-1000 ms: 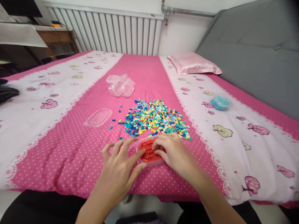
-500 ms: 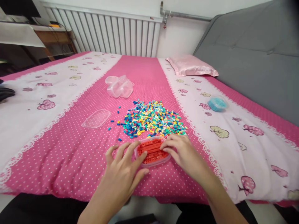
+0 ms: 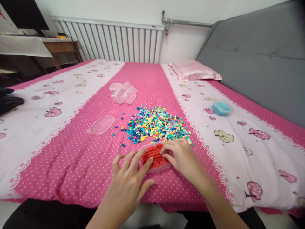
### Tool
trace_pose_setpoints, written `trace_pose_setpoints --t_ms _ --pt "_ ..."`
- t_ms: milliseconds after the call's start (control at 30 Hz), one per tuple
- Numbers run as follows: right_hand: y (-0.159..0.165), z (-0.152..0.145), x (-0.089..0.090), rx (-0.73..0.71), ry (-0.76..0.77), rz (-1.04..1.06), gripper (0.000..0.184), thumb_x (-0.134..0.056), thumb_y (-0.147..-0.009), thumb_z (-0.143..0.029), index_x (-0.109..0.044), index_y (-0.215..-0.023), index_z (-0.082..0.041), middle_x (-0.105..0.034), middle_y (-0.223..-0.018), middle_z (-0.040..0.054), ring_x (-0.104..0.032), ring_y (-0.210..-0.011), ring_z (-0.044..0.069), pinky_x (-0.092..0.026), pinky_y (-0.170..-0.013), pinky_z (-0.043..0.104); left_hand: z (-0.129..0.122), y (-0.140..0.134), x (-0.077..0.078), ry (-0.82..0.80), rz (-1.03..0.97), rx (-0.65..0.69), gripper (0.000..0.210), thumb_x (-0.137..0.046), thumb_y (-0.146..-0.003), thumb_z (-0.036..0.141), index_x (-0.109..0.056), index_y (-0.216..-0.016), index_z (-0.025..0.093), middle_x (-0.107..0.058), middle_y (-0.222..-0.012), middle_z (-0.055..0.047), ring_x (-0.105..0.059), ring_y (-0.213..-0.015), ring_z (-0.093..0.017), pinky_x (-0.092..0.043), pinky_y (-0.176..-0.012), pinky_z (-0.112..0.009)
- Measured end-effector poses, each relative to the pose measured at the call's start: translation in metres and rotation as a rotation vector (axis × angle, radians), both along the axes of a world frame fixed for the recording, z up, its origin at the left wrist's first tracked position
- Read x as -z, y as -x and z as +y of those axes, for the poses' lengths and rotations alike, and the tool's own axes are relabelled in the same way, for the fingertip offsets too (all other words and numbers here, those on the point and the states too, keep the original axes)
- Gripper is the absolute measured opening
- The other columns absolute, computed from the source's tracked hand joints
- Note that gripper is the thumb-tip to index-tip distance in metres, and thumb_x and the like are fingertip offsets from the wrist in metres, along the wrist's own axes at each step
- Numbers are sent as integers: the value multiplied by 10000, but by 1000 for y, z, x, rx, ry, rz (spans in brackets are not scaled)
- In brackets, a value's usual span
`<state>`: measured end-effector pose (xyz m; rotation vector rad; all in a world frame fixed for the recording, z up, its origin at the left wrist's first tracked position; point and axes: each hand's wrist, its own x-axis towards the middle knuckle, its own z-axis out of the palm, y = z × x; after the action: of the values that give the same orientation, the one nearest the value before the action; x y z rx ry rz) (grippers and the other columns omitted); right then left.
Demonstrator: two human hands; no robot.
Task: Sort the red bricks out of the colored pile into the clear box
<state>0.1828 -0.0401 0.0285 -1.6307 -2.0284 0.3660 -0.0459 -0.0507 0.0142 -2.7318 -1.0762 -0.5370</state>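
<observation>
A clear plastic box (image 3: 154, 170) stands near the front of the bed, holding red toy bricks (image 3: 156, 156) packed in rows. My left hand (image 3: 130, 176) lies over the box's left side with fingers spread, the index fingertip on the red bricks and the thumb apart below. From the right, my right hand (image 3: 182, 157) reaches over the rim, thumb and forefinger pinched at the right end of a middle red row. Just behind the box spreads a pile of small coloured toy bricks (image 3: 157, 124), blue, yellow, green and white.
A clear lid (image 3: 101, 124) lies flat to the left. Behind it sits a clear, lobed plastic container (image 3: 124, 93). A box of light blue pieces (image 3: 221, 108) rests at right. A pink pillow (image 3: 194, 70) lies by the grey headboard (image 3: 250, 47); black gloves (image 3: 10, 101) lie far left.
The whole view has shifted slightly. Both hands stay at the box; my right fingers sit a little further left over the red rows.
</observation>
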Motion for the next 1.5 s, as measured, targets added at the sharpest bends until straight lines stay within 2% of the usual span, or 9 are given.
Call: trace_pose_setpoints --t_ms 167,400,467,567,767,933,1167,1333,1500 --pt "3 2 1 7 -22 56 234 -790 -763 -27 -672 -745 -229 -730 -791 -52 -657 -825 193 -338 -858 378 4 0 2 -45 18 55 385 -485 -1030 426 -609 -1344 241 -557 -1446 -79 -464 -1309 -281 -153 -1164 -490" --pt "-23 -12 -4 104 -108 240 80 -715 -885 -189 -690 -827 -237 -719 -826 -28 -651 -788 176 -435 -794 337 4 2 0 -13 -23 42 437 -534 -999 328 -521 -1435 305 -515 -1471 -74 -501 -1276 -273 -340 -1085 -469" --pt "-34 -21 4 230 -162 400 58 -676 -917 -280 -696 -879 -240 -702 -837 -9 -643 -787 190 -465 -764 332 4 1 3 -3 -40 38 481 -549 -986 290 -484 -1462 303 -489 -1485 -84 -488 -1284 -281 -358 -1054 -469" --pt "-41 -34 26 336 -234 486 147 -592 -966 -349 -698 -940 -250 -701 -954 19 -652 -926 212 -473 -865 355 6 -3 10 20 -117 58 452 -587 -966 274 -524 -1414 277 -434 -1505 -105 -430 -1333 -306 -352 -1049 -486" --pt "-27 -43 69 412 -352 442 181 -542 -983 -325 -709 -966 -256 -643 -1024 57 -603 -1036 247 -463 -939 414 20 -14 23 35 -242 91 302 -681 -910 287 -644 -1208 256 -418 -1485 -119 -387 -1354 -351 -335 -1038 -513" --pt "-21 -43 83 424 -367 381 175 -540 -978 -281 -715 -971 -276 -635 -1009 56 -590 -1010 258 -485 -883 422 27 -16 23 12 -251 87 270 -666 -904 260 -668 -1173 278 -478 -1450 -103 -431 -1335 -351 -344 -1032 -513" --pt "-21 -50 79 305 -340 295 213 -514 -989 -275 -692 -1095 -326 -556 -1151 60 -563 -1094 255 -509 -921 430 28 -15 27 32 -298 143 260 -653 -918 226 -646 -1174 267 -490 -1428 -106 -448 -1321 -301 -317 -1049 -489" --pt "-13 -54 62 182 -277 229 306 -448 -1015 -383 -634 -1258 -373 -401 -1440 56 -436 -1332 314 -448 -1050 513 31 -19 29 59 -314 167 304 -646 -905 162 -637 -1196 249 -458 -1435 -116 -433 -1322 -307 -293 -1058 -503" --pt "-6 -45 52 90 -247 143 304 -463 -1003 -366 -640 -1249 -384 -340 -1500 38 -331 -1386 342 -396 -1081 586 30 -19 31 78 -317 147 369 -596 -900 103 -624 -1228 270 -462 -1434 -112 -427 -1321 -308 -300 -1042 -532"
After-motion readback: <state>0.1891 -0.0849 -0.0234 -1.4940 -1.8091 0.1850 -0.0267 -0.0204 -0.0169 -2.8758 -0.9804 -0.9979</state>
